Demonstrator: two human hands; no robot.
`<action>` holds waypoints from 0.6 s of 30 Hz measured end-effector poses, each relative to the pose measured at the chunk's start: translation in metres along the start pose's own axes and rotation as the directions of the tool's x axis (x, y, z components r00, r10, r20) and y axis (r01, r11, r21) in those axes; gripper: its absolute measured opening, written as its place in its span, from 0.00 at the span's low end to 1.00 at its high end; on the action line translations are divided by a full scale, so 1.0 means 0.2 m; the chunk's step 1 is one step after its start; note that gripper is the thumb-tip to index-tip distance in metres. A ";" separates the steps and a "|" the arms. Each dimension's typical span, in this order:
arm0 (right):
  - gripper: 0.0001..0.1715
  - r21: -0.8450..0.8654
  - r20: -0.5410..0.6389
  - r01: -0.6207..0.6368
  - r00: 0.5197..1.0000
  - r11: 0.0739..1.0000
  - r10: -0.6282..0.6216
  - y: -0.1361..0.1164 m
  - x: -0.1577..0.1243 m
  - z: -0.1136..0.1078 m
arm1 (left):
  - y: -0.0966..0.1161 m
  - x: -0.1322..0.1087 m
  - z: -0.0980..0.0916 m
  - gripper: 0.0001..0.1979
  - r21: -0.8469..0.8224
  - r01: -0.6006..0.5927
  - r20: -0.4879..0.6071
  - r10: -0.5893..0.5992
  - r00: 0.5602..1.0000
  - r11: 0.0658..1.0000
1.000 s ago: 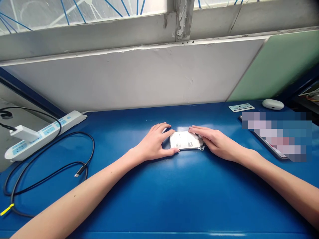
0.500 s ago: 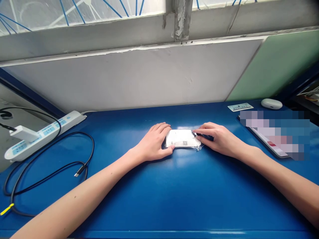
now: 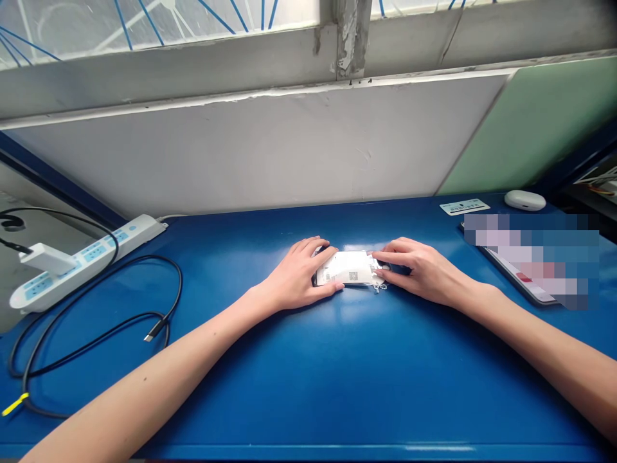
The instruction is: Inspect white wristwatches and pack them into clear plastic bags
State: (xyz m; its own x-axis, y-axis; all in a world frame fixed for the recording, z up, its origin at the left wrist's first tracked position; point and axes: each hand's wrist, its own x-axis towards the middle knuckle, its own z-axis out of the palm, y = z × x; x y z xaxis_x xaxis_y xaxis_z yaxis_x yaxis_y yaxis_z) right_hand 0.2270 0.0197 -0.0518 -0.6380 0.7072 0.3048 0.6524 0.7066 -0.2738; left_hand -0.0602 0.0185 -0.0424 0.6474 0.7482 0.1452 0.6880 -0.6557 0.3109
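Note:
In the middle of the table lies a flat white card (image 3: 344, 269) with a small QR code, on or in a thin dark-edged, phone-sized item whose kind I cannot make out. My left hand (image 3: 301, 273) grips its left end, fingers over the far side and thumb along the near edge. My right hand (image 3: 417, 265) pinches the right end between thumb and fingers, where a bit of dark material shows behind the fingertips. A small silvery chain (image 3: 378, 288) hangs out at the near right corner.
At the left stand a white power strip (image 3: 130, 233) with a plugged-in charger (image 3: 47, 258) and a looped black cable (image 3: 179, 283). To the right are a phone-like device (image 3: 535, 297) with a blurred screen, a printed card (image 3: 464, 206) and a white earbud case (image 3: 525, 200).
The white card has shifted slightly left and now bulges a little. My right fingers have moved left onto its right end; the dark piece between them is less visible.

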 end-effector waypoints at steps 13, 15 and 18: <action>0.16 0.118 -0.065 0.057 0.997 0.991 -0.050 -0.01 0.00 0.04 | -0.01 0.00 0.02 0.27 -0.032 -0.030 -0.049 0.028 0.998 0.999; 0.17 0.137 -0.064 0.047 0.997 0.990 -0.038 -0.01 0.00 0.04 | -0.02 0.00 0.02 0.27 -0.037 -0.031 -0.051 0.029 0.998 0.999; 0.16 0.154 -0.083 0.027 0.996 0.988 -0.014 -0.02 0.00 0.05 | -0.02 0.00 0.02 0.26 -0.038 -0.034 -0.040 0.033 0.999 0.999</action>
State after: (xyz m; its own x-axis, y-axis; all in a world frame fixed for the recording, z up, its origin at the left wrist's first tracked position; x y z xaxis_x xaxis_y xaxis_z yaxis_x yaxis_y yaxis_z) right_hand 0.2201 0.0175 -0.0599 -0.6111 0.6924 0.3835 0.5640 0.7209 -0.4029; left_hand -0.0613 0.0209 -0.0475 0.6559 0.7298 0.1928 0.6527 -0.6766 0.3408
